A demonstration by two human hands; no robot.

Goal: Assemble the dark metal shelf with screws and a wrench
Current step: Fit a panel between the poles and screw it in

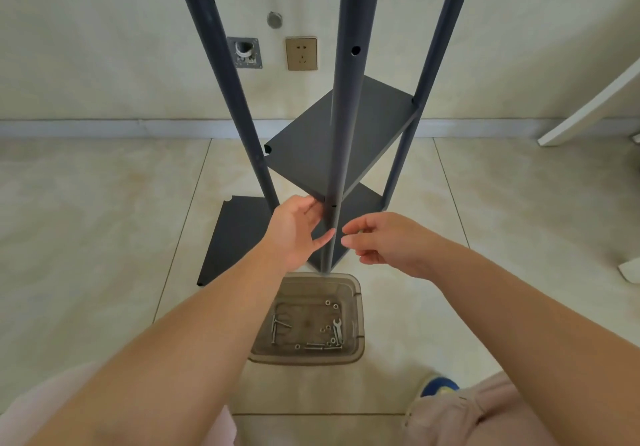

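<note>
We see the dark metal shelf (341, 135) standing on the tiled floor (104, 203) in the middle, near the far wall (104, 47). It has tall round poles, and the near pole (343, 133) runs right down the middle toward us. Two flat dark boards sit between the poles, one above the other.

Our left hand (298, 230) is just left of the near pole. Its fingers are fairly straight and reach to the pole and the edge of the upper board. The thumb tip touches the pole lower down. Our right hand (377, 241) is just right of the pole. Its fingers are curled, with thumb and first finger close together near the pole. We cannot tell if they pinch something small.

Another dark board (235, 237) lies flat on the floor to the left. Near us sits a clear plastic tub (356, 293). Inside it are screws (313, 345), small nuts and a little wrench (338, 329). On the wall are a socket (301, 53) and a metal plate (245, 52).
</note>
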